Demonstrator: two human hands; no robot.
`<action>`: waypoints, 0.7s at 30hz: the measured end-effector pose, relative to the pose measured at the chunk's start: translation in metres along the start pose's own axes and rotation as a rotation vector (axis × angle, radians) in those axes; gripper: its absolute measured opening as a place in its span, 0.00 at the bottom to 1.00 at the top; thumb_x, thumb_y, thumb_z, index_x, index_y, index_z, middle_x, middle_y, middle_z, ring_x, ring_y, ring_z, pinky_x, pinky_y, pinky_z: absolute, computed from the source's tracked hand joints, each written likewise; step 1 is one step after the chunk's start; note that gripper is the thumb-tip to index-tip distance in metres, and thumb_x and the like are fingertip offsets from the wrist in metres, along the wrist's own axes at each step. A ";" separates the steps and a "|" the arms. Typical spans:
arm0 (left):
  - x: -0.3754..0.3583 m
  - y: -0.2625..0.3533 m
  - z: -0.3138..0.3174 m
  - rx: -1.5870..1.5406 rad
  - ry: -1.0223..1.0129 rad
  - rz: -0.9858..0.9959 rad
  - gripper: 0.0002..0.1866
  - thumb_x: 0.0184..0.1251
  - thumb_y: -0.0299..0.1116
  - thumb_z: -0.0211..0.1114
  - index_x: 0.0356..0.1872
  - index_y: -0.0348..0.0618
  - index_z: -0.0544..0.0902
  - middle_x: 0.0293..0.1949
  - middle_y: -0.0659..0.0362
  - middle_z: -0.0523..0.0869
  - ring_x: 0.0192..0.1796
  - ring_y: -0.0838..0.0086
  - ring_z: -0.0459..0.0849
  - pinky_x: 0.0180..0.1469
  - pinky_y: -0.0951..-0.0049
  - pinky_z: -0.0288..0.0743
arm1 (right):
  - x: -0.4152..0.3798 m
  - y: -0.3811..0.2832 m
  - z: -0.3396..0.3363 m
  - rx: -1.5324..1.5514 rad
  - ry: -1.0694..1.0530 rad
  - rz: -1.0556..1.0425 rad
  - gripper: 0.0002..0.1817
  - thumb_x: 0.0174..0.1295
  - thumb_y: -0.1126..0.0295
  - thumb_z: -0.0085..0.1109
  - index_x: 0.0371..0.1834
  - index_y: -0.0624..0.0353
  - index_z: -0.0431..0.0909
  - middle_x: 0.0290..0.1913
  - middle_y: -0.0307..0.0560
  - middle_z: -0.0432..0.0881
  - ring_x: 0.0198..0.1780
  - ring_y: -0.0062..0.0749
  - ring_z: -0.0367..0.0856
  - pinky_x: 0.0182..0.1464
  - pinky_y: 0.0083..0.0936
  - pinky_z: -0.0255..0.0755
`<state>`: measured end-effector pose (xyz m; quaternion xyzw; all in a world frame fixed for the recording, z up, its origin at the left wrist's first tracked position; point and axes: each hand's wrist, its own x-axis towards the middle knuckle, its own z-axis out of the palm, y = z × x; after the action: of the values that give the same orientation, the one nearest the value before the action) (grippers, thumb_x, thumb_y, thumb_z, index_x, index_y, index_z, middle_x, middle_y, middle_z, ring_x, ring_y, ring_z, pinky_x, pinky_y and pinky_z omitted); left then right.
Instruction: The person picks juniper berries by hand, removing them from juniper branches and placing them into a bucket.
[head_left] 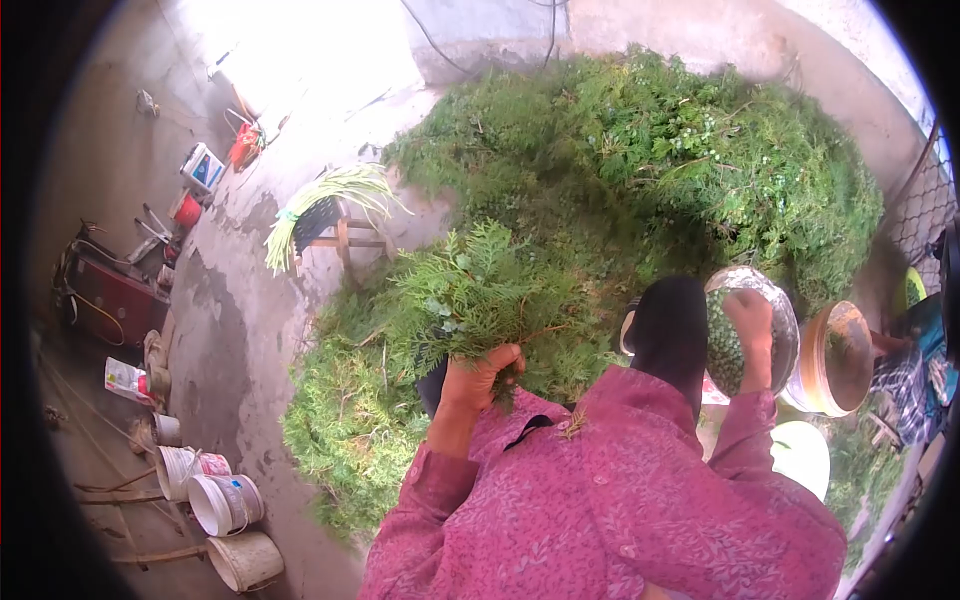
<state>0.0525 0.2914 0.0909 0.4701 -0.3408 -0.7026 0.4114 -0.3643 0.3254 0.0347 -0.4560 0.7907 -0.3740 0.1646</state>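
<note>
Left hand (482, 378): evergreen sprigs (485, 285) grasped at stems, near view centre. Right hand (750, 318): inside bucket (787, 335), 3 o'clock.
Right-hand grip over the green cones (722, 345) cannot be determined; foliage pile (720, 160) extends around 1 o'clock.

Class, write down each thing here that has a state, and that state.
Left hand: closed around a leafy sprig
Right hand: at the open container's mouth
Open container: holding small green pieces
Green branches: heaped up
Pale stalks: bunched, draped over a stool
</note>
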 end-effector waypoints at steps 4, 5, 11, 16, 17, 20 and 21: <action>-0.003 -0.001 0.005 0.020 -0.027 0.043 0.08 0.50 0.23 0.67 0.32 0.39 0.78 0.24 0.59 0.81 0.23 0.74 0.78 0.24 0.74 0.71 | -0.006 -0.131 0.019 0.668 -0.189 -0.255 0.03 0.55 0.76 0.57 0.32 0.62 0.77 0.26 0.37 0.77 0.29 0.17 0.73 0.32 0.15 0.68; -0.005 0.000 0.008 0.063 -0.034 0.088 0.09 0.51 0.25 0.68 0.33 0.39 0.78 0.24 0.60 0.80 0.23 0.75 0.78 0.24 0.75 0.71 | -0.013 -0.164 0.022 0.769 -0.256 -0.317 0.04 0.54 0.77 0.58 0.34 0.62 0.77 0.28 0.36 0.77 0.29 0.17 0.73 0.32 0.15 0.68; -0.016 0.001 0.013 0.160 -0.039 0.205 0.13 0.53 0.34 0.68 0.36 0.38 0.77 0.25 0.61 0.79 0.27 0.76 0.77 0.29 0.76 0.72 | -0.051 -0.274 0.042 0.607 -0.439 -0.819 0.10 0.50 0.78 0.60 0.37 0.63 0.76 0.30 0.43 0.77 0.30 0.24 0.77 0.33 0.19 0.71; -0.013 -0.008 -0.003 0.187 -0.081 0.227 0.18 0.57 0.40 0.66 0.42 0.39 0.75 0.30 0.59 0.80 0.29 0.75 0.78 0.32 0.75 0.74 | -0.049 -0.281 0.067 0.392 -0.427 -0.973 0.14 0.46 0.72 0.62 0.36 0.64 0.75 0.30 0.53 0.77 0.31 0.43 0.77 0.35 0.31 0.71; -0.013 -0.008 -0.004 0.173 -0.072 0.229 0.19 0.58 0.41 0.65 0.44 0.39 0.74 0.32 0.59 0.80 0.29 0.74 0.78 0.32 0.75 0.74 | -0.049 -0.281 0.067 0.388 -0.432 -0.975 0.14 0.46 0.72 0.62 0.36 0.64 0.75 0.30 0.53 0.77 0.31 0.43 0.77 0.35 0.31 0.71; -0.018 -0.002 0.004 0.061 -0.020 0.242 0.20 0.59 0.42 0.64 0.47 0.40 0.73 0.35 0.60 0.80 0.31 0.74 0.78 0.30 0.76 0.74 | -0.049 -0.280 0.065 0.278 -0.472 -0.915 0.15 0.44 0.70 0.63 0.36 0.63 0.75 0.28 0.52 0.76 0.32 0.42 0.77 0.34 0.32 0.70; -0.020 0.003 0.010 -0.034 0.030 0.254 0.20 0.59 0.42 0.63 0.48 0.41 0.72 0.37 0.60 0.80 0.32 0.74 0.78 0.28 0.76 0.74 | -0.048 -0.278 0.066 0.309 -0.503 -0.847 0.15 0.43 0.70 0.64 0.35 0.63 0.75 0.28 0.52 0.76 0.32 0.42 0.76 0.34 0.31 0.70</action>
<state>0.0488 0.3092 0.1044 0.4266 -0.3796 -0.6433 0.5100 -0.1330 0.2524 0.1931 -0.7823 0.4083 -0.3991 0.2491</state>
